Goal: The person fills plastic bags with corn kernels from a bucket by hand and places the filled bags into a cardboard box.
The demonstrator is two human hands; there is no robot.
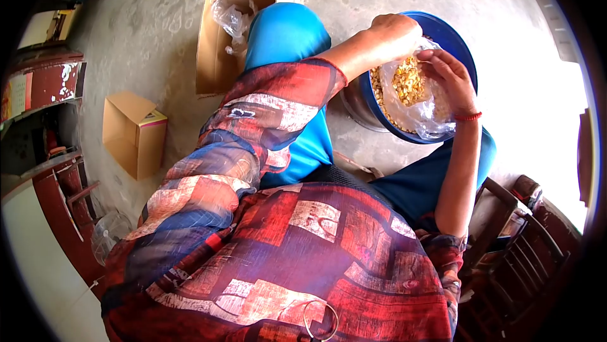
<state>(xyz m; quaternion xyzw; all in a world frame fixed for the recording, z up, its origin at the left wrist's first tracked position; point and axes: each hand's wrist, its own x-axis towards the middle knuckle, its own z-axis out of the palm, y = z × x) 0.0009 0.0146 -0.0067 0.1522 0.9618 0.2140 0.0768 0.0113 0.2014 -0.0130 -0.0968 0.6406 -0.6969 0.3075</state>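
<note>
Left hand [397,29]: gripping bag [429,114] edge.
Right hand [451,76]: at bag; grip, cannot tell.
Bag: yellow pieces [408,82], bucket [456,39] mouth.

Head-high view, steeply downward

Top [316,266]: patchwork print; red, navy, cream blocks
Left sleeve [208,177]: same print, loose, creased, narrow red edging
Trousers [288,38]: plain bright blue, slight sheen
Bracelet [468,117]: red, thin, right wrist

Glossy plastic bag [430,118], rough matt floor [161,19], probably plastic basin [456,39]
</note>
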